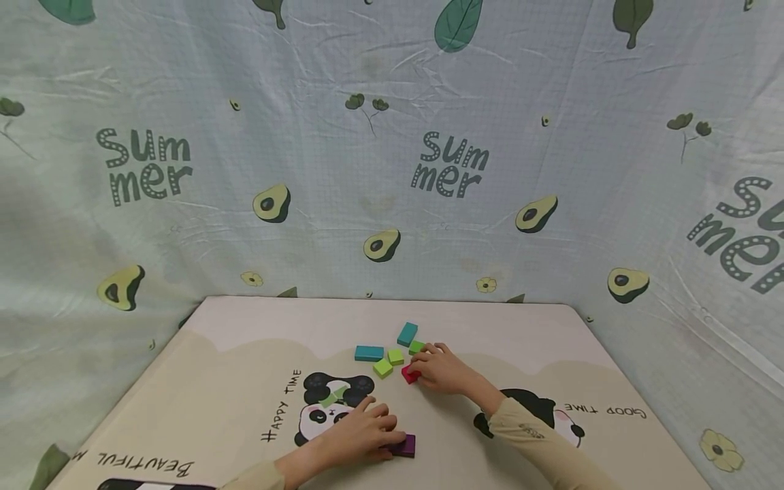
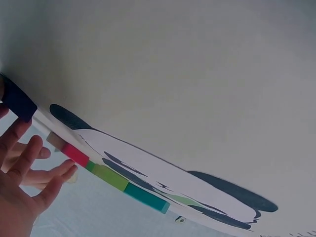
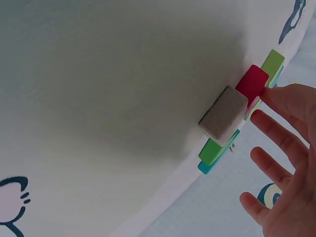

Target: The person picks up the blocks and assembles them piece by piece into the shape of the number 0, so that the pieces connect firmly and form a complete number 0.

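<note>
My left hand (image 1: 361, 433) pinches a purple block (image 1: 405, 446) near the front of the table; in the left wrist view the dark block (image 2: 19, 101) shows at the left edge, one fingertip against its lower side. Further back, my right hand (image 1: 444, 371) touches a red block (image 1: 409, 374) with its thumb. In the right wrist view the other fingers (image 3: 276, 128) stand spread and fairly straight beside the red block (image 3: 253, 81) and a beige block (image 3: 224, 113). From the head view, the hand hides the beige block.
Beyond the hands lie two teal blocks (image 1: 369, 353), two lime blocks (image 1: 382, 368) and a green block (image 1: 416, 347). Panda pictures and lettering are printed on the table cover (image 1: 245, 381). A patterned cloth (image 1: 318, 163) hangs behind and beside the table.
</note>
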### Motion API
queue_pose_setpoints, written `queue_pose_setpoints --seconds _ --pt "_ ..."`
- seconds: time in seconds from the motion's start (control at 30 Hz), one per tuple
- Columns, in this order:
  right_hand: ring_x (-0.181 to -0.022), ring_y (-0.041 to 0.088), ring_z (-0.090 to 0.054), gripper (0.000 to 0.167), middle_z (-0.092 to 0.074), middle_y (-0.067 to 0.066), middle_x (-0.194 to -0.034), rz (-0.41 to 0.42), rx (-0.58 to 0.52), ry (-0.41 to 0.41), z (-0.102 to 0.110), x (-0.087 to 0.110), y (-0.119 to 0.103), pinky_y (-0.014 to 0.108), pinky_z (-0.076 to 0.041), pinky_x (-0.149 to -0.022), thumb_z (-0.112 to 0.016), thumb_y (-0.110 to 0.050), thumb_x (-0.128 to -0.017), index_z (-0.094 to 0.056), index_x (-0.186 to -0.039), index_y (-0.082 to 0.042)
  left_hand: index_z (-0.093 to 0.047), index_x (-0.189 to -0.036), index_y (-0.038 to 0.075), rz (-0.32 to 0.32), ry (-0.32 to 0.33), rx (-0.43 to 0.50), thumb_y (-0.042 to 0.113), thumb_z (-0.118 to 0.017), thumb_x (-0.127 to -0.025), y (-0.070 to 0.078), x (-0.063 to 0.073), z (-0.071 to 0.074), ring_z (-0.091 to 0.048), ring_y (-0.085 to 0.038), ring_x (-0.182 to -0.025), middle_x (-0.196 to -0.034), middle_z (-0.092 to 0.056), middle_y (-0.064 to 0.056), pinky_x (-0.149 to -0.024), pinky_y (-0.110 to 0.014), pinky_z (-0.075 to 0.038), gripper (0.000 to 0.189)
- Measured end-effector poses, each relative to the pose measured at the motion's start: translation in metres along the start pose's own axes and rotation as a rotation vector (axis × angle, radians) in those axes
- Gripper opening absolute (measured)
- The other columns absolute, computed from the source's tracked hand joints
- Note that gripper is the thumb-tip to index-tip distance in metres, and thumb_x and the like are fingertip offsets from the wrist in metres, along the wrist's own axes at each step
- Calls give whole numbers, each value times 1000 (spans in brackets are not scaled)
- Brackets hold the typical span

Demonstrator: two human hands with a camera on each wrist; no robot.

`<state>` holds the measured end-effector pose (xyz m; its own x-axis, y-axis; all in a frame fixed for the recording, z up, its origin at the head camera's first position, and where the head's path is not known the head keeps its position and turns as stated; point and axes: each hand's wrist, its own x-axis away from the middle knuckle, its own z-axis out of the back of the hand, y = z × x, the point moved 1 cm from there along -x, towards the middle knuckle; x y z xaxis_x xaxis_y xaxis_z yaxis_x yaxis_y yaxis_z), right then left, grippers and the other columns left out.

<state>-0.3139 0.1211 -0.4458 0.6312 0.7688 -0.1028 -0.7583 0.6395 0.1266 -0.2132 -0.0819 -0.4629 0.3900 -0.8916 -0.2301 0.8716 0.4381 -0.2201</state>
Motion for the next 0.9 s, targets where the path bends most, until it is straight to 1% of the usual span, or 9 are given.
queue_pose_setpoints --seconds 0.2,0.33,0.53,0.77,0.9 --pt "-104 18 -49 20 -61 -4 -111 5 10 7 -1 0 -1 46 -38 -91 -58 -21 -84 -63 -103 -20 -56 -107 31 1 4 12 38 -56 -85 2 0 1 -46 -8 -93 -94 -54 10 -86 -42 -44 23" --pt "-103 18 -49 21 -62 -3 -111 4 19 8 -2 0 -2 46 -39 -91 -59 -20 -83 -63 -104 -20 -57 -109 29 -9 -19 7 35 -55 -86 2 -1 2 -46 -9 -96 -99 -55 9 -86 -43 -44 23" --pt "-102 18 -49 22 -62 -3 -110 8 27 13 -3 -1 -2 45 -39 -91 -60 -19 -83 -62 -105 -19 -56 -115 27 -27 -59 -1 31 -56 -87 2 1 3 -47 -8 -98 -102 -55 10 -87 -41 -44 28" --pt "-103 16 -49 28 -62 -5 -110 20 43 13 -5 -1 -1 44 -39 -91 -61 -23 -83 -60 -111 -24 -56 -117 27 -35 -49 9 29 -56 -87 1 3 3 -47 -8 -98 -102 -56 11 -87 -39 -45 30" --pt "-103 17 -49 30 -62 -5 -110 35 44 22 -5 -1 0 44 -40 -91 -64 -21 -81 -60 -110 -26 -56 -117 28 -28 -54 24 28 -56 -87 1 2 4 -47 -8 -98 -103 -56 11 -87 -40 -45 30"
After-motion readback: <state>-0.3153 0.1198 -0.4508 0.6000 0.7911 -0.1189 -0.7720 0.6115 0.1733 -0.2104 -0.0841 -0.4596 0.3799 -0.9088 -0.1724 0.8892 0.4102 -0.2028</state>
